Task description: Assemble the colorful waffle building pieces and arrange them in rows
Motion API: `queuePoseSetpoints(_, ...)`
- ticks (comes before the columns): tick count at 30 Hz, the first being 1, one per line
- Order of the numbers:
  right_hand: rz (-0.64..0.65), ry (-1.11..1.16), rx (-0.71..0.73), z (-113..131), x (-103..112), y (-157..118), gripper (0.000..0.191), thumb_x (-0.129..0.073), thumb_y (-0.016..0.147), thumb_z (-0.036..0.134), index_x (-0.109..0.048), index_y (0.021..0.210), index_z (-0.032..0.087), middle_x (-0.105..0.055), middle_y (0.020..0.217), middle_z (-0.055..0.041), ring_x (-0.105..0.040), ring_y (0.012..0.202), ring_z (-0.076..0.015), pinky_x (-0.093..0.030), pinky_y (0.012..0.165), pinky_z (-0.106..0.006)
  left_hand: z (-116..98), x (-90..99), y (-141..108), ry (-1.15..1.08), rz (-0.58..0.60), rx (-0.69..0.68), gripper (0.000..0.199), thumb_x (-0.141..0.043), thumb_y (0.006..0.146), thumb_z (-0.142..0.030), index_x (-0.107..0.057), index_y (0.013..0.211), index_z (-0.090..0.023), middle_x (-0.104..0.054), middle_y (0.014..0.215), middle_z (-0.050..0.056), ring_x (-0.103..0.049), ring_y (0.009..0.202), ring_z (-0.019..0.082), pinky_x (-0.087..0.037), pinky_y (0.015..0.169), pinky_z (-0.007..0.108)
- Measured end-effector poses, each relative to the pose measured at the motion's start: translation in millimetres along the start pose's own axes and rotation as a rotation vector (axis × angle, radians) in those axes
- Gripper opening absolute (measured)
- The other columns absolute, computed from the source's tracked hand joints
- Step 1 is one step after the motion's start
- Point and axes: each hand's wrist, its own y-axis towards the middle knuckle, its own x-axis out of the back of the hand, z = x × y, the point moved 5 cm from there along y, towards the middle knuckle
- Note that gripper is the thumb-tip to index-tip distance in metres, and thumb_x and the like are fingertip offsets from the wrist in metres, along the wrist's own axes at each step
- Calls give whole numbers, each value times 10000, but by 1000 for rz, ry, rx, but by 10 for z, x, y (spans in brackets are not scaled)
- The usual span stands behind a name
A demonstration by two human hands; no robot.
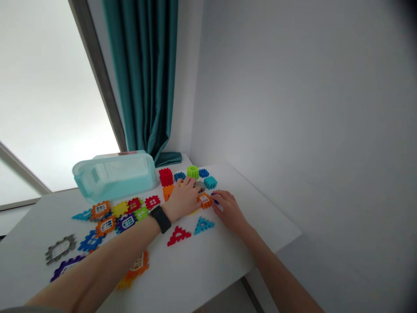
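Observation:
My left hand, with a black watch on the wrist, lies over the toy pieces at the middle of the white table. Its thumb side is against an orange window block, and its fingertips reach a grey piece. Just right of that block, my right hand has its fingers around a purple-and-white piece, mostly hidden by them. A red triangle and a blue triangle lie flat below my hands. Beyond them are a stacked red block and a lime-green block.
A pale turquoise plastic box lies on its side at the table's back left. Several more waffle-edged pieces are spread left of my hands, partly under my left forearm. The table's right edge runs near a grey wall.

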Motion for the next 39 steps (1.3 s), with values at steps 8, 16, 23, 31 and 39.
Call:
queuePoseSetpoints(8, 7, 30, 58, 349, -17, 160, 249, -548, 926, 174, -674, 1129, 246, -666, 1187, -112, -606, 1125, -278, -482, 993, -492, 191, 165, -283, 13, -3, 27, 266, -602, 895, -412, -676, 1066, -223, -609, 1201, 112, -488, 1189, 312, -385, 992, 462)
queuePoseSetpoints(16, 17, 112, 144, 849, -155, 392, 245, -509, 943, 204, -667, 1129, 225, -671, 1198, -119, -613, 1136, -279, -476, 1006, -505, 532, 428, -761, 21, -36, 76, 250, -589, 912, -373, -670, 1101, -230, -619, 1254, 87, -503, 1224, 275, -337, 1094, 431)
queuePoseSetpoints(23, 79, 182, 232, 1360, -399, 571, 254, -511, 940, 190, -672, 1133, 224, -682, 1179, -113, -614, 1129, -277, -471, 1011, -500, 1068, 598, -1300, 23, 29, 177, 278, -575, 911, -321, -662, 1165, -247, -599, 1321, 84, -514, 1243, 279, -381, 1052, 429)
queuePoseSetpoints(31, 198, 233, 354, 1924, -661, 796, 235, -543, 941, 178, -672, 1136, 185, -684, 1143, -113, -607, 1099, -262, -473, 998, -464, 1469, 620, -1823, -23, 112, 269, 296, -562, 924, -360, -657, 1180, -246, -627, 1232, 90, -558, 1159, 299, -409, 992, 446)
queuePoseSetpoints(39, 387, 207, 414, 2309, -1013, 835, 179, -599, 932, 196, -675, 1094, 200, -688, 1079, -86, -613, 1065, -262, -475, 971, -452, 1618, 504, -2142, -53, 114, 379, 232, -583, 898, -285, -660, 1112, -237, -640, 1131, 84, -582, 1077, 289, -432, 926, 427)
